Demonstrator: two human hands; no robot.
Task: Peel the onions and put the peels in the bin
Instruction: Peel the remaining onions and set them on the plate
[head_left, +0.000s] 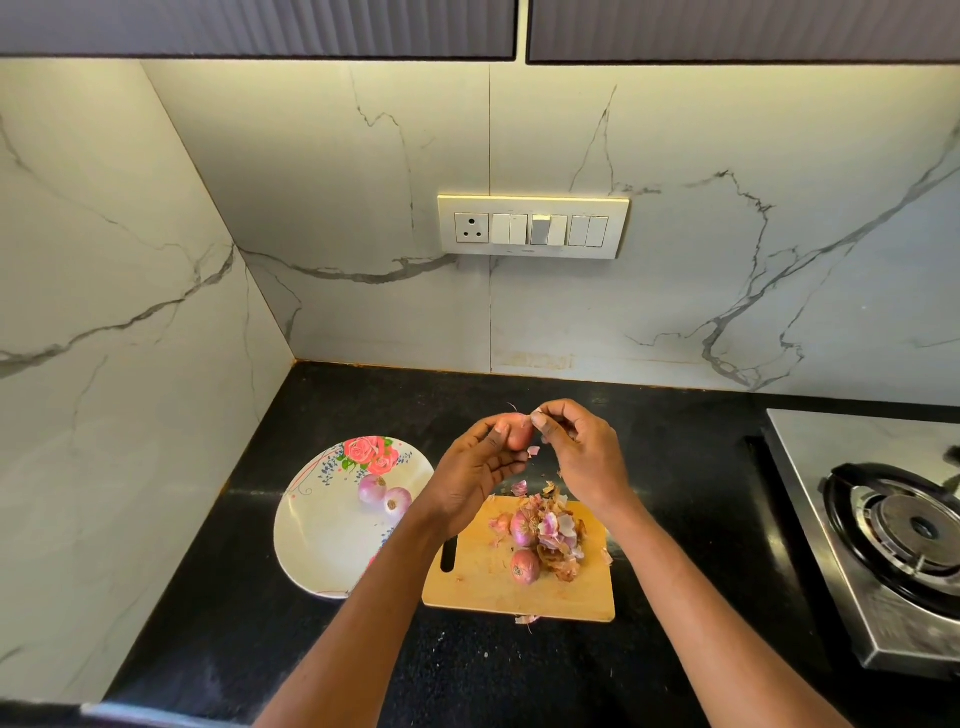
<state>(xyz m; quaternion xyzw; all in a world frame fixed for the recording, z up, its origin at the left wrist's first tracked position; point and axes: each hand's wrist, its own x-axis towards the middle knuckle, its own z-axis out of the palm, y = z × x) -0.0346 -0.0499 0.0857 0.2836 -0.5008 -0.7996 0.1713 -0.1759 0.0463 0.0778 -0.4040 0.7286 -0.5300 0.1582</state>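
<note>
Two peeled onions (385, 496) lie on the floral plate (322, 540) left of the cutting board (483, 577). Above the board, the left hand (480, 465) cups a small onion (519, 434) while the right hand (584, 452) pinches its skin; peeling is underway. Next, the skin probably needs pulling off; no bin is visible.

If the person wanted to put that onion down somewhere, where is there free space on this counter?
The plate has bare room on its near half, in front of its two peeled onions. The black counter is bare along the back wall, and between the cutting board and the stove. The board's right half is crowded with peels and two onions.
</note>
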